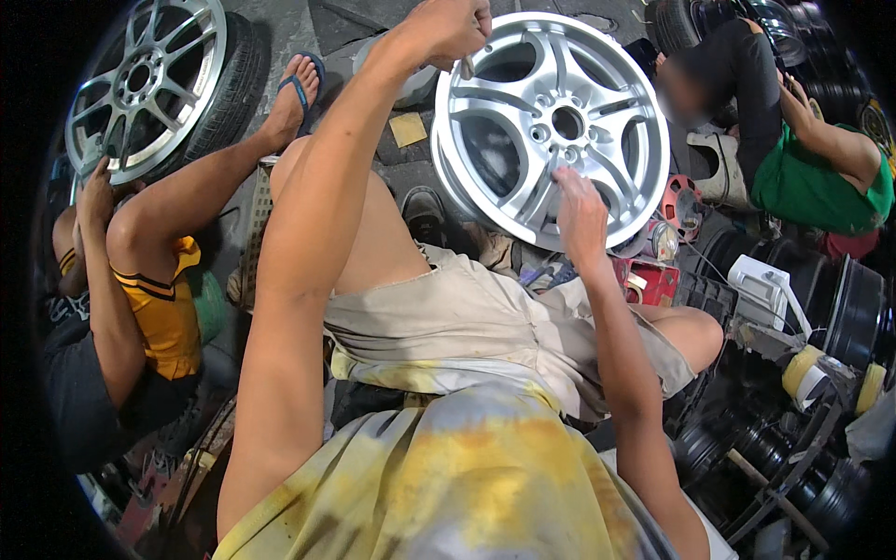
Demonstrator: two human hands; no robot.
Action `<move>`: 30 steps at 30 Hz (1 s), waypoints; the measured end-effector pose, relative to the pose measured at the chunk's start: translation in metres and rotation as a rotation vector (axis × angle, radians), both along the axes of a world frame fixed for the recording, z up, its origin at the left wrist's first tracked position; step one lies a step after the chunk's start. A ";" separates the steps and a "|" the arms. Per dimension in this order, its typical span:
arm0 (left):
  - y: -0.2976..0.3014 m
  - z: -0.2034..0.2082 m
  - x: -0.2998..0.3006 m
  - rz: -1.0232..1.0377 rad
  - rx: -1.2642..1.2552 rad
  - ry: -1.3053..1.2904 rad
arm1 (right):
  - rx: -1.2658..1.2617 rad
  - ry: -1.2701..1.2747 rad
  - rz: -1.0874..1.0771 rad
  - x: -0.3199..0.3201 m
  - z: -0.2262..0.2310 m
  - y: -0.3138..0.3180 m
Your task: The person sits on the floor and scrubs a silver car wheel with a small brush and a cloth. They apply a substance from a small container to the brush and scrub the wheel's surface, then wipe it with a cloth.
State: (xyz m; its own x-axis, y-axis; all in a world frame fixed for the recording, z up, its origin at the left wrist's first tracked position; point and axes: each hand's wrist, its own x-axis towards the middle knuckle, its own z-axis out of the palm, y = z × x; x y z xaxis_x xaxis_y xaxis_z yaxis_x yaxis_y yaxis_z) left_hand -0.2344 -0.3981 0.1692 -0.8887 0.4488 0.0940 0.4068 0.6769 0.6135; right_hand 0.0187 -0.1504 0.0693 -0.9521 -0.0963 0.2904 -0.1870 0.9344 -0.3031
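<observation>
A silver alloy wheel rim [623, 117] with a round centre bore stands in front of my knees, its face turned toward me. At its upper left edge is my left hand [450, 33], fingers curled closed. A small greyish piece shows just below those fingers, too little of it visible to name. My right hand [582, 219] is over the lower spokes, fingers stretched up toward the hub, with nothing visible in it. Whether its fingertips touch the metal is hard to tell.
On the left, a person in yellow shorts [163, 308] handles another silver rim [168, 70] beside a tyre [224, 103]. To the right a person in a green shirt [812, 191] crouches. A yellow square sheet [408, 130], red box [651, 283] and several dark rims [854, 299] lie around.
</observation>
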 end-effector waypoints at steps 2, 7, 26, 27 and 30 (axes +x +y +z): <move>0.004 -0.001 -0.002 -0.019 0.031 -0.015 | -0.026 -0.175 -0.069 -0.027 -0.001 0.009; -0.010 0.010 0.000 0.027 0.081 0.019 | 0.142 -0.047 0.040 0.003 -0.008 0.050; 0.006 0.048 0.023 -0.067 0.167 -0.119 | 0.158 -0.110 0.180 -0.011 0.001 0.081; 0.004 0.052 0.021 -0.054 0.185 -0.091 | 0.120 -0.071 0.169 0.002 0.000 0.094; 0.000 0.054 0.019 -0.018 0.209 -0.095 | 0.194 -0.023 0.112 0.002 0.004 0.088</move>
